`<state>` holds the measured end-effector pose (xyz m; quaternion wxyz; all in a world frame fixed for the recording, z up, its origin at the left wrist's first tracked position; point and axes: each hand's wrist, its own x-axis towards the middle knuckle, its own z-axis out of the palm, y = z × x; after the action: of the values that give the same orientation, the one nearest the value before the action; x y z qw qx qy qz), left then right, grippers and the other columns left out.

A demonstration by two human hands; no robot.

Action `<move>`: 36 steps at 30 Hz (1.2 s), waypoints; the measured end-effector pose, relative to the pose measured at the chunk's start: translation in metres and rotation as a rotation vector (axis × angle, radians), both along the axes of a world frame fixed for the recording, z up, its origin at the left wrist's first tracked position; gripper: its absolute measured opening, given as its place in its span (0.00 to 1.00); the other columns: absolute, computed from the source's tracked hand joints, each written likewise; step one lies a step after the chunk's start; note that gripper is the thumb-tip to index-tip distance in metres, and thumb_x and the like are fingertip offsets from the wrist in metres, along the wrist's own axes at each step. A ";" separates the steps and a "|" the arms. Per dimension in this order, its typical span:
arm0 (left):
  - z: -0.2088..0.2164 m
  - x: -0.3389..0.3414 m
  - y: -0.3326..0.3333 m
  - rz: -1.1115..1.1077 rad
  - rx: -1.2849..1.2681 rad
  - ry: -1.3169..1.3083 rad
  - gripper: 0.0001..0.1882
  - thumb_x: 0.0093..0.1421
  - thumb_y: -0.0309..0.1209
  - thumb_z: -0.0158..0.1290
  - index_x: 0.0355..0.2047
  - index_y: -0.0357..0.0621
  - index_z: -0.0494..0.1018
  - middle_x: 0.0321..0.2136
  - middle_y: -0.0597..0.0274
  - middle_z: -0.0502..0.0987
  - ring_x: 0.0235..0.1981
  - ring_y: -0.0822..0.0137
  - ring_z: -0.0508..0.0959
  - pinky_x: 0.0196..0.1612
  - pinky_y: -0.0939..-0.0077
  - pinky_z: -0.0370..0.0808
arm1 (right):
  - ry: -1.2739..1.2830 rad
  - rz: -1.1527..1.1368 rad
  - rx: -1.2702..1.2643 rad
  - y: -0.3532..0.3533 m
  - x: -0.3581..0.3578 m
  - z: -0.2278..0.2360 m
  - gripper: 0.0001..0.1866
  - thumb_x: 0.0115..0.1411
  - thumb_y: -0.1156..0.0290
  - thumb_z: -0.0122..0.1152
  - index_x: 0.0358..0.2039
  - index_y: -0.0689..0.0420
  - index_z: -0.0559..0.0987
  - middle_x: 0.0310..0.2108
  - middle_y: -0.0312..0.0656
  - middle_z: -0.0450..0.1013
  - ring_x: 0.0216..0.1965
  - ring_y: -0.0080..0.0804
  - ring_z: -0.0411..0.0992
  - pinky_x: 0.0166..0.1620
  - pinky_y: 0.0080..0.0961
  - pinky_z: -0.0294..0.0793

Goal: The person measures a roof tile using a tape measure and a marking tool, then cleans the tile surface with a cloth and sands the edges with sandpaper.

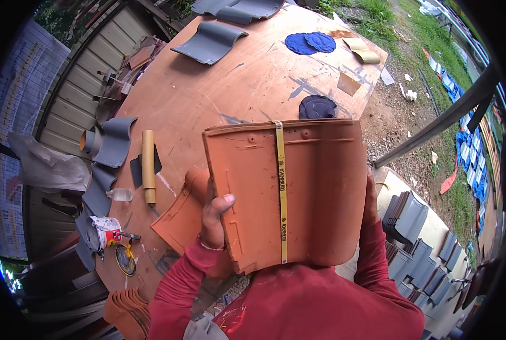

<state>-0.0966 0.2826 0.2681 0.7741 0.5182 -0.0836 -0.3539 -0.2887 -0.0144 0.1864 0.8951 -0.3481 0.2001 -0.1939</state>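
1. A terracotta roof tile, girdled lengthwise by a yellow strap, is upheld before the person's red shirt, its upper part overlapping the wooden tabletop in view.
2. The left hand pinches its left edge, thumb on the face; the fingers behind are hidden.
3. The right hand lies along the right edge; how its fingers close, I cannot tell.
4. Behind the left hand, another terracotta tile lies on the tabletop.
5. Farther left are a tan tube, clear bottle and white bucket.
6. Blue round pads lie toward the far end.
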 end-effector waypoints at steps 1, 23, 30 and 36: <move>-0.015 0.013 -0.032 -0.064 0.022 0.005 0.35 0.61 0.39 0.51 0.67 0.38 0.61 0.55 0.52 0.74 0.55 0.59 0.77 0.58 0.62 0.77 | 0.031 -0.018 -0.033 -0.019 -0.006 -0.003 0.36 0.76 0.41 0.36 0.70 0.57 0.65 0.63 0.47 0.71 0.59 0.35 0.74 0.60 0.35 0.77; -0.181 0.105 -0.212 0.383 0.446 -0.368 0.44 0.66 0.44 0.53 0.74 0.34 0.48 0.69 0.38 0.60 0.70 0.47 0.61 0.71 0.52 0.58 | 0.468 0.224 -0.224 -0.231 0.141 -0.069 0.39 0.76 0.40 0.34 0.74 0.59 0.59 0.68 0.50 0.65 0.66 0.41 0.67 0.67 0.38 0.67; -0.178 0.091 -0.236 0.435 0.876 -0.752 0.41 0.71 0.35 0.52 0.76 0.37 0.43 0.70 0.33 0.56 0.71 0.38 0.58 0.72 0.51 0.56 | 0.618 0.294 -0.631 -0.244 0.137 -0.082 0.47 0.74 0.34 0.35 0.76 0.63 0.53 0.74 0.50 0.55 0.73 0.41 0.55 0.73 0.36 0.52; -0.163 0.081 -0.261 0.450 0.718 -0.744 0.39 0.70 0.30 0.51 0.75 0.37 0.46 0.68 0.35 0.60 0.68 0.39 0.62 0.70 0.53 0.61 | 0.710 0.273 -0.680 -0.263 0.134 -0.104 0.48 0.74 0.34 0.37 0.76 0.64 0.51 0.76 0.50 0.51 0.74 0.39 0.54 0.74 0.34 0.51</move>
<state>-0.0152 0.0215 0.1056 0.5240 0.8440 -0.1128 0.0203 -0.1550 -0.2772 0.0826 0.6253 -0.6871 0.3701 0.0006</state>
